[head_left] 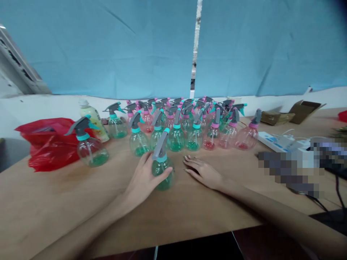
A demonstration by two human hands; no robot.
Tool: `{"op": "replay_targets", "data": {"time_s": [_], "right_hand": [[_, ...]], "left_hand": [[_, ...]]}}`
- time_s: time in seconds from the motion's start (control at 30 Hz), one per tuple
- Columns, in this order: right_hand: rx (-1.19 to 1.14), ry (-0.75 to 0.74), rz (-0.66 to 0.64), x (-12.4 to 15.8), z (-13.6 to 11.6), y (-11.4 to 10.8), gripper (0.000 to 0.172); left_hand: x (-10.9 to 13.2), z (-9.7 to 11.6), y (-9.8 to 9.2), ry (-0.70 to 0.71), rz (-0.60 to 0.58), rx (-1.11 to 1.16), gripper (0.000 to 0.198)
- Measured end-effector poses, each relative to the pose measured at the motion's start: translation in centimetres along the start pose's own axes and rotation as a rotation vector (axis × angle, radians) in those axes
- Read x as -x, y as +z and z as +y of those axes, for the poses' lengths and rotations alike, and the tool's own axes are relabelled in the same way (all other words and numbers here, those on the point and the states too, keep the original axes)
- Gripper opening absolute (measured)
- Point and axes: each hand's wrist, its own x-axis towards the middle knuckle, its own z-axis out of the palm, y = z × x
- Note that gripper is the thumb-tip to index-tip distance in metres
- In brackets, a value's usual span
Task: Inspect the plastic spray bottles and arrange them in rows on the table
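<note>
My left hand (pixel 146 173) is wrapped round a green spray bottle (pixel 163 182) with a grey trigger head and a turquoise collar, upright at the middle of the table. Its fingers pass behind the bottle and the thumb lies across the front. To the right, my right hand (pixel 204 172) lies palm down on the wooden table (pixel 189 209), fingers stretched out and holding nothing. Behind both hands stand rows of spray bottles, among them a green spray bottle (pixel 176 141) and a pink spray bottle (pixel 211 139). Another green-tinted spray bottle (pixel 92 153) stands apart on the left.
A red plastic bag (pixel 54 148) and a pale yellow bottle (pixel 94 121) are at the left. On the right are a white power strip (pixel 275 142) with cables and an opened cardboard box (pixel 278 117). A blue curtain (pixel 121 50) hangs behind the table.
</note>
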Motion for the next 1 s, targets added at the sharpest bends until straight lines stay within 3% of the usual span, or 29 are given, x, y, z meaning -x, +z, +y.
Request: {"op": "replay_targets", "data": {"time_s": [0.27,0.47,0.67,1.0], "right_hand": [[0.045,0.044,-0.067,-1.2,-0.6,-0.7,0.042],[0.02,0.061,0.082,-6.5,-5.1,-2.3,0.033],[-0.029,0.031,0.192,-12.4,-9.2,-2.9,0.036],[-0.083,0.188,0.096,-18.4,-10.9,-0.8,0.065]], "left_hand": [[0.6,-6.8,-5.3,-0.109,0.232,-0.261,0.05],[-0.4,-10.8,-7.4,-0.125,0.322,-0.319,0.046],[-1.2,-13.0,-8.6,-0.137,0.353,-0.322,0.045],[-2.8,-13.7,-8.5,-0.214,0.268,-0.319,0.056]]}}
